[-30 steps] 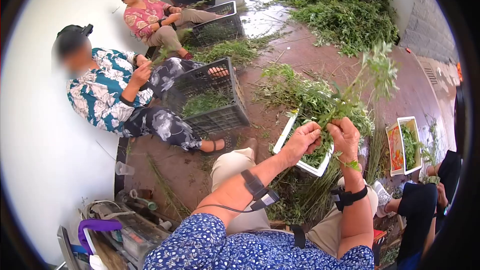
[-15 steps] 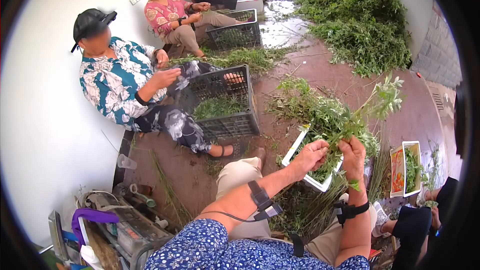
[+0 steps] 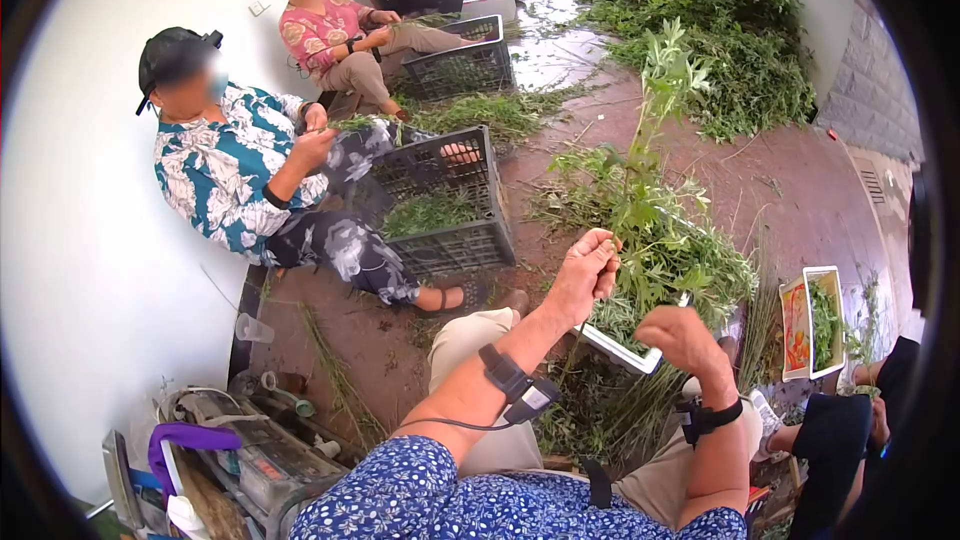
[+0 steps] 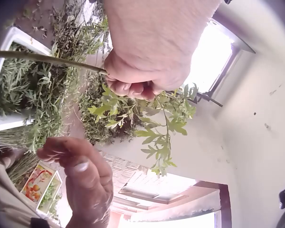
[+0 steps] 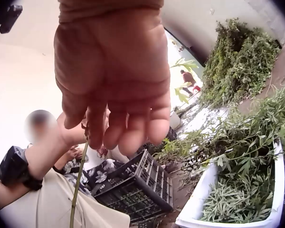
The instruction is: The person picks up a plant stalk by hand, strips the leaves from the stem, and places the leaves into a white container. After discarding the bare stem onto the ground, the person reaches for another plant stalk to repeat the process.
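My left hand (image 3: 585, 275) pinches a long leafy green stem (image 3: 641, 140), whose leafy top points up and away from me in the head view. In the left wrist view the bare lower stalk (image 4: 52, 58) sticks out from the fist on one side, with the leaves on the other. Apart from the stem, my right hand (image 3: 685, 340) hovers at the near right of a white box (image 3: 625, 352), holding nothing. Its fingers (image 5: 128, 130) hang loosely bent in the right wrist view. Cut leaves (image 5: 232, 202) fill the box, partly covered by loose sprigs.
Two black crates (image 3: 455, 245) (image 3: 462, 70) stand at the left, beside seated people handling stems. A large heap of greenery (image 3: 710, 30) lies at the back. Bare stalks (image 3: 640, 420) cover the floor by my legs. A smaller box (image 3: 795, 325) of leaves stands right.
Both hands were together on the greenery; now my right hand has come away and lower. My left hand has moved left and up, and the stem's top has swung left to stand more upright.
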A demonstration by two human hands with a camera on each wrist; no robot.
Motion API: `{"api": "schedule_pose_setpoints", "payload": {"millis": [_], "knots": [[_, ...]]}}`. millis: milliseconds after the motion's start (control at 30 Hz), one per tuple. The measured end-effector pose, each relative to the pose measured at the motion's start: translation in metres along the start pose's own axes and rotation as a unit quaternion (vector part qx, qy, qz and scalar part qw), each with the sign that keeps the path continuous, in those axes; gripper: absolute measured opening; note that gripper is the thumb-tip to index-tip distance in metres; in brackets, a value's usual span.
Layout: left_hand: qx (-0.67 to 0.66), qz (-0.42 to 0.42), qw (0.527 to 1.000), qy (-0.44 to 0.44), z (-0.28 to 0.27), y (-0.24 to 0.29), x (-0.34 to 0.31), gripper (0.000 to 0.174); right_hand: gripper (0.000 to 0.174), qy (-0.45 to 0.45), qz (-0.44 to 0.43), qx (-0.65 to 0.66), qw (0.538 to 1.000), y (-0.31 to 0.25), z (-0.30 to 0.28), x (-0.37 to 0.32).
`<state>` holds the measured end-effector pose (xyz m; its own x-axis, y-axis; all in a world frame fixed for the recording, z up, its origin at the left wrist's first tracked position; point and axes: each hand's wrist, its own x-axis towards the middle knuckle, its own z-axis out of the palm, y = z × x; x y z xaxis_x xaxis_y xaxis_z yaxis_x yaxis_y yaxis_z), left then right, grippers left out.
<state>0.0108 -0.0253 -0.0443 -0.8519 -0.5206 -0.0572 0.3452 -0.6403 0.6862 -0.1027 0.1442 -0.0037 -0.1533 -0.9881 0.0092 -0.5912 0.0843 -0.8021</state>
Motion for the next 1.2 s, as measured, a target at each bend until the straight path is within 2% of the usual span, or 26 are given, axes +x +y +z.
{"api": "schedule_pose_setpoints", "payload": {"millis": [33,100,200,233,367,433,467,533,700,800,867,900,967,1000,1067,1100,1133,1200], "knots": [[-0.004,-0.002,1.0,-0.001,0.0,0.0,0.0,0.007,0.014,0.0,0.001,0.001,1.0,-0.001,0.004,0.0],[-0.001,-0.002,1.0,0.002,0.002,0.0,0.0,0.007,0.014,-0.116,0.0,-0.02,0.993,-0.001,0.01,-0.001],[0.002,-0.004,1.0,0.006,0.003,-0.002,-0.001,0.007,0.013,-0.067,0.012,-0.048,0.997,-0.002,0.006,0.004],[0.004,-0.007,1.0,0.005,0.003,-0.003,0.0,0.007,0.013,-0.002,0.015,-0.002,1.0,-0.007,0.006,0.002],[0.003,-0.012,1.0,-0.011,0.002,-0.002,-0.001,0.007,0.013,-0.009,0.053,0.05,0.997,-0.008,0.006,0.003],[-0.003,-0.015,1.0,-0.012,0.003,0.0,-0.002,0.008,0.014,-0.102,0.043,0.091,0.99,-0.013,0.013,0.004],[-0.004,-0.014,1.0,-0.012,0.003,0.0,-0.002,0.008,0.014,-0.103,0.043,0.091,0.99,-0.014,0.016,0.004],[-0.001,-0.008,1.0,-0.013,0.003,0.0,-0.002,0.008,0.015,-0.165,0.048,0.061,0.983,-0.012,0.025,0.006],[-0.002,-0.013,1.0,-0.011,0.005,0.002,-0.001,0.008,0.016,-0.165,0.01,0.078,0.983,-0.007,0.037,0.006],[-0.002,-0.014,1.0,-0.011,0.005,0.002,-0.002,0.008,0.015,-0.119,0.024,0.054,0.991,-0.004,0.036,0.007],[-0.003,-0.016,1.0,-0.013,0.005,0.001,-0.001,0.008,0.014,-0.011,-0.01,0.058,0.998,-0.002,0.034,0.008],[-0.003,-0.017,1.0,-0.014,0.006,0.001,-0.001,0.008,0.014,-0.011,-0.01,0.058,0.998,-0.001,0.032,0.008],[-0.003,-0.018,1.0,-0.014,0.006,0.001,-0.002,0.008,0.015,0.061,0.075,0.08,0.992,0.002,0.027,0.007],[0.002,-0.021,1.0,-0.014,0.007,0.001,-0.002,0.008,0.015,0.061,0.075,0.08,0.992,0.007,0.026,0.007],[0.007,-0.024,1.0,-0.013,0.009,0.001,-0.003,0.008,0.015,0.21,0.023,0.089,0.973,0.023,0.024,0.009],[0.009,-0.029,1.0,-0.007,0.01,0.001,-0.003,0.008,0.014,0.237,0.02,0.122,0.964,0.027,0.02,0.01],[0.01,-0.034,0.999,-0.001,0.011,0.0,-0.002,0.007,0.013,0.25,0.065,0.231,0.938,0.029,0.016,0.01],[0.022,-0.037,0.999,-0.004,0.011,0.002,-0.003,0.007,0.012,0.296,0.018,0.203,0.933,0.026,0.002,0.011]]}}
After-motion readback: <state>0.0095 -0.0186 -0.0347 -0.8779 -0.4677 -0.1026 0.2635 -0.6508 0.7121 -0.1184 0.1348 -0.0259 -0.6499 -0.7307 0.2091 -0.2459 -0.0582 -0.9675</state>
